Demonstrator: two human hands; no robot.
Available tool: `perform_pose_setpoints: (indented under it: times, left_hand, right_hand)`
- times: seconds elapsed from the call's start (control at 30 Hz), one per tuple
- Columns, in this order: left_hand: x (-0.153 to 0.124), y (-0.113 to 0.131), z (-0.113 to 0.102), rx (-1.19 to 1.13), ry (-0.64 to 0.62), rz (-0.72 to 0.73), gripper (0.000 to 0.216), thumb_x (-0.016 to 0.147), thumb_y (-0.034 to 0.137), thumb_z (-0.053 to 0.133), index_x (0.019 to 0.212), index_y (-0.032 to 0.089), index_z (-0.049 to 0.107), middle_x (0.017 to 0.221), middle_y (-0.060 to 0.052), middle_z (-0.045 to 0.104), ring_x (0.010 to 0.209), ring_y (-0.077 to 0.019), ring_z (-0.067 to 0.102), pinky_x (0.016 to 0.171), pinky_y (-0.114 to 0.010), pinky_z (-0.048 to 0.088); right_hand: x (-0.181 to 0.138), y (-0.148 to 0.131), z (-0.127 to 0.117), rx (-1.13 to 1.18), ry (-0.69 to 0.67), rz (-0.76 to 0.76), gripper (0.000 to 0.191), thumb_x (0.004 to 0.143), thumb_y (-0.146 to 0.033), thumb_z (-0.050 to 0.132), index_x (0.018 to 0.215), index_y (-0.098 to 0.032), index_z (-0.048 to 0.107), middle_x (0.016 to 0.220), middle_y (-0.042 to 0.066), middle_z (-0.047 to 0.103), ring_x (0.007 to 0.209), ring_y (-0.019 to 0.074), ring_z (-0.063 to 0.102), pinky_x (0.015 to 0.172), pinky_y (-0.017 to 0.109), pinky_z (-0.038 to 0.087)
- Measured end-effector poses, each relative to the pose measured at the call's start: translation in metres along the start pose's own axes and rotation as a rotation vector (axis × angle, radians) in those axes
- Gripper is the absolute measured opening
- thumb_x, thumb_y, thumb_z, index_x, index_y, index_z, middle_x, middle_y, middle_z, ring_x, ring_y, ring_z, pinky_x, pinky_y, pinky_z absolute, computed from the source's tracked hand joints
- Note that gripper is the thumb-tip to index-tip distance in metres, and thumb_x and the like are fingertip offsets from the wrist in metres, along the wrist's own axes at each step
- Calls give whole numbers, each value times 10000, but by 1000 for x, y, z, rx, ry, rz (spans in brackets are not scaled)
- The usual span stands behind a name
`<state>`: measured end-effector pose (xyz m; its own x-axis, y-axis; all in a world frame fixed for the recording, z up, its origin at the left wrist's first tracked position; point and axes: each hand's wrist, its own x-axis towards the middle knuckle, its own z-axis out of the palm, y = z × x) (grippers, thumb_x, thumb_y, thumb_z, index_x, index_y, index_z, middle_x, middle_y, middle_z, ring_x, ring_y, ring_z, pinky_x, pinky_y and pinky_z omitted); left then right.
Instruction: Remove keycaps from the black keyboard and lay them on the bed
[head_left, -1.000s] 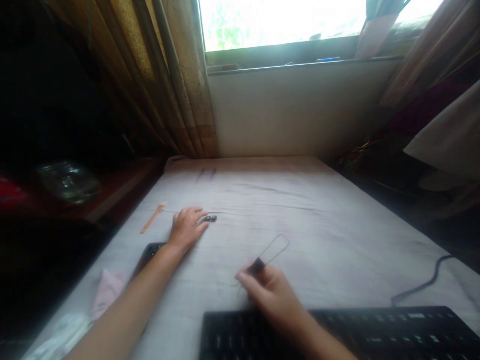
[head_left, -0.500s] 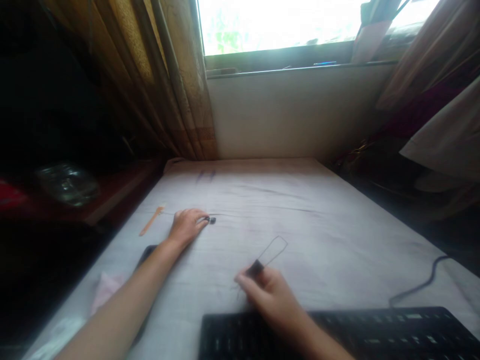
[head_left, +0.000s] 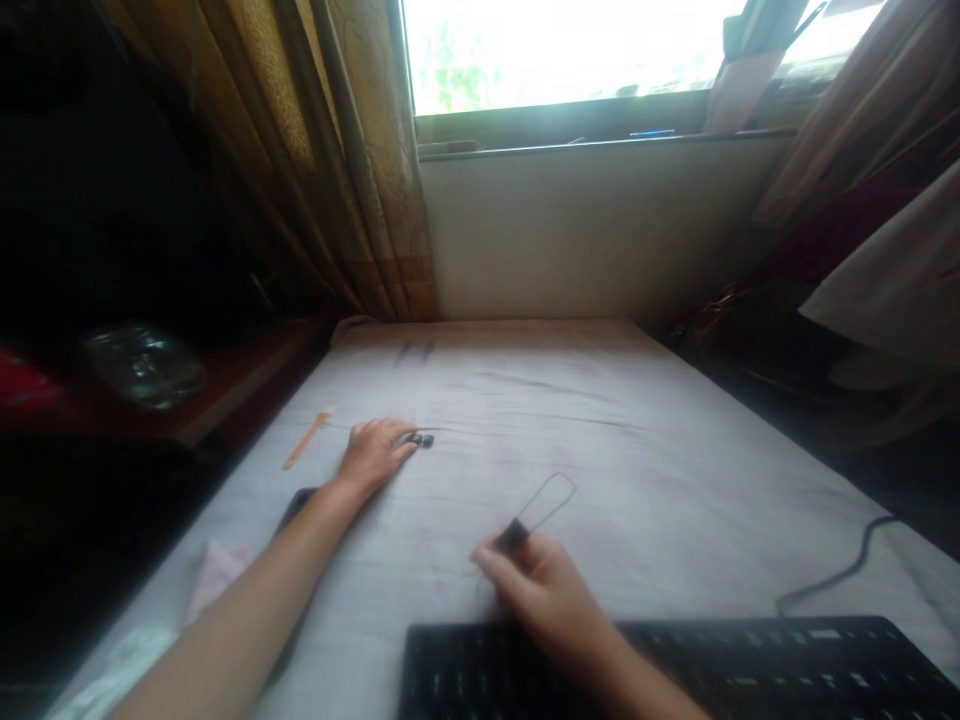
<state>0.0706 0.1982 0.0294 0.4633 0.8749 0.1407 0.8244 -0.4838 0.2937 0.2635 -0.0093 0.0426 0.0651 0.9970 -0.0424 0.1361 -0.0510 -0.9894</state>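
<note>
On the white-covered table, my left hand (head_left: 373,450) reaches far forward, thumb and fingers closed around small black keycaps (head_left: 427,441) lying in a short row. Part of that row is hidden under the fingers. My right hand (head_left: 536,575) grips a wire keycap puller (head_left: 513,537) by its black handle, and its thin wire loop points up and away to the right. Beneath the right wrist lies a black keyboard (head_left: 720,660), partly covered by my forearm.
An orange-handled brush (head_left: 306,441) lies left of my left hand. A dark object (head_left: 294,508) and pink cloth (head_left: 217,575) sit partly behind my left forearm. A dark cable (head_left: 832,580) curves across the table's right side. A curtain (head_left: 360,180) hangs at the back left.
Both hands hold nearly the same positions. My left fingers have shifted very slightly, showing a little more of the keycaps. The whole view has moved a touch.
</note>
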Motion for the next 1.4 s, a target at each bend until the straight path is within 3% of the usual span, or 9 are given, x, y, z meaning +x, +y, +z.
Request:
perform_pose_setpoints:
  times: [0.13, 0.27, 0.47, 0.6, 0.77, 0.87, 0.97, 1.2, 1.4]
  left_hand:
    - [-21, 13, -8, -144, 78, -7, 299, 933, 373, 630, 1172, 193, 640, 1295, -94, 620, 1216, -261, 572, 1068, -538, 447]
    - [-71, 34, -12, -402, 123, -41, 258, 914, 392, 579, 1090, 255, 708, 1220, -67, 703, 1214, -254, 597, 1141, -499, 399]
    - [-158, 66, 4, -830, 68, -310, 513, 896, 576, 475, 1194, 205, 665, 1270, -118, 695, 1205, -296, 640, 1074, -502, 489]
    - [-188, 83, 15, -1031, 51, -421, 579, 921, 593, 425, 1297, 180, 578, 1394, -147, 610, 1297, -276, 577, 1124, -468, 449]
    - [-196, 97, 21, -1125, 26, -440, 521, 935, 555, 436, 1339, 246, 550, 1457, -99, 558, 1385, -276, 482, 1190, -495, 352]
    - [-192, 99, 19, -1135, -6, -435, 490, 931, 536, 451, 1330, 275, 562, 1474, -71, 539, 1426, -278, 421, 1229, -524, 257]
    - [-190, 99, 17, -1129, -43, -424, 506, 920, 558, 456, 1330, 285, 570, 1478, -56, 533, 1449, -278, 377, 1251, -529, 184]
    - [-197, 98, 19, -1081, -51, -432, 634, 879, 721, 436, 1362, 329, 558, 1504, -26, 503, 1467, -310, 335, 1262, -539, 164]
    - [-201, 91, 27, -1068, -56, -439, 593, 902, 691, 422, 1371, 350, 549, 1522, 1, 485, 1481, -292, 317, 1275, -519, 138]
  right_hand:
    - [0, -2, 0, 42, 15, 29, 344, 789, -480, 638, 647, -166, 645, 596, -9, 535, 547, 113, 447, 514, 229, 391]
    - [1, -9, 0, 110, 46, 62, 436, 723, -585, 697, 624, -164, 649, 504, -31, 509, 477, 100, 444, 480, 226, 391]
    - [-6, -22, -15, 79, 139, 57, 498, 713, -648, 716, 745, -151, 715, 582, 9, 615, 524, 130, 549, 528, 260, 474]
    - [-22, -25, -37, 0, 174, 75, 497, 686, -631, 747, 823, -153, 741, 666, 31, 675, 618, 160, 613, 626, 303, 523]
    - [-43, -14, -63, -94, 253, 112, 440, 671, -600, 753, 730, -165, 725, 672, 57, 699, 669, 196, 649, 691, 344, 527]
    - [-50, -5, -69, -138, 303, 130, 418, 679, -591, 731, 716, -174, 726, 658, 59, 702, 640, 194, 639, 657, 337, 514]
    - [-53, -4, -72, -186, 266, 186, 384, 700, -560, 728, 720, -176, 736, 651, 54, 711, 601, 188, 633, 605, 323, 500]
    - [-55, -10, -73, -221, 265, 253, 386, 717, -559, 719, 772, -180, 769, 682, 61, 741, 621, 212, 661, 580, 322, 499]
    - [-56, -5, -71, -230, 327, 259, 403, 718, -569, 695, 775, -178, 775, 701, 71, 751, 629, 220, 665, 611, 329, 493]
